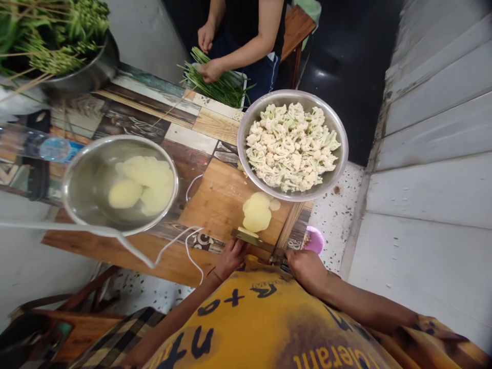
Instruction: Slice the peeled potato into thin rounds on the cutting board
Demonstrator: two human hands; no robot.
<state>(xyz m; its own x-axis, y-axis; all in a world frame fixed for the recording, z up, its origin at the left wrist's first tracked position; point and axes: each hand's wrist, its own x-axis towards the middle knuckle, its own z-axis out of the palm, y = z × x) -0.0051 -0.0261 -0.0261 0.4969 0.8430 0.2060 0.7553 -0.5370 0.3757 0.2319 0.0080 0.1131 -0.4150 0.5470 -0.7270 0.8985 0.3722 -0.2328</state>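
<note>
1. Potato slices [257,211] lie pale yellow on the wooden cutting board [215,200], close to the near edge of the desk [134,120].
2. Left hand [230,258] rests at the board's edge with its fingers curled down on the blade of a knife [251,239] and a thin cut piece just beside it.
3. Right hand [305,266] is closed around the knife's handle, close to the person's yellow shirt.
4. Behind the slices, a steel bowl of cauliflower florets [292,145] overlaps the far right corner of the board.
5. To the left stands a second steel bowl [120,184] holding peeled potatoes in water.
6. Across the desk, another person's hands [210,69] press on a bundle of green stalks [219,84].
7. A pink lid-like object [315,239] sits just right of the board.
</note>
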